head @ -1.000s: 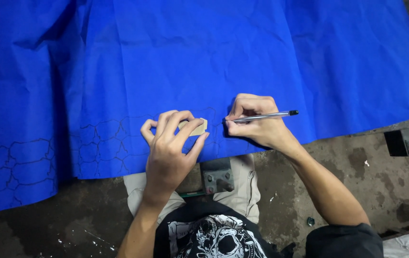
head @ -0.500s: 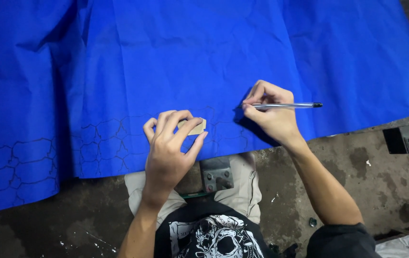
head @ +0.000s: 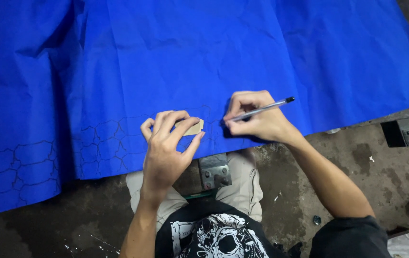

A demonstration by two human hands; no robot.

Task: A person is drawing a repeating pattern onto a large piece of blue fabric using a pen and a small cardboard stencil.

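Left hand (head: 166, 153), centre of frame: fingers closed down on a small tan template (head: 194, 127), pinning it flat against the blue fabric (head: 190, 52). Right hand (head: 257, 122), just right of the template: fingers pinched around a pen (head: 262, 110), tip touching the fabric. Traced outlines (head: 47, 160) run along the fabric's lower-left edge

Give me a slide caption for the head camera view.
Left hand pins a tan template on blue fabric; right hand holds a pen.
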